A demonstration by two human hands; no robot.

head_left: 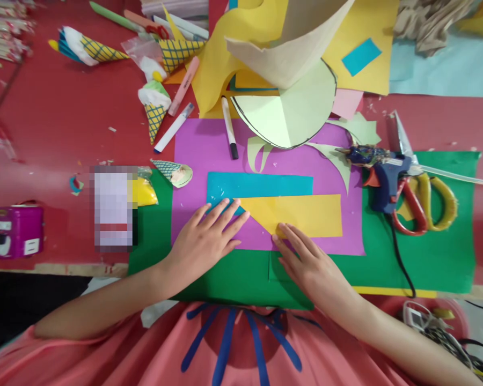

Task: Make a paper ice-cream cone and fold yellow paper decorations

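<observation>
A yellow paper strip (301, 214) with a slanted left end lies over part of a blue paper strip (261, 185), both on a purple sheet (330, 171). My left hand (209, 233) rests flat with fingers spread, its fingertips on the blue strip's lower left part and the yellow strip's left tip. My right hand (306, 254) lies with fingers stretched out, their tips on the lower edge of the yellow strip. Neither hand grips anything. The hands cover the lower left of the blue strip and a bit of the yellow one's edge.
Right of the strips lie a blue glue gun (386, 177) and scissors (426, 206) on green paper (438, 262). Behind are a black-tipped marker (230, 128), a pale green paper disc (301, 112) and a beige paper cone (293, 53). Paper ice-cream cones (155, 115) stand left.
</observation>
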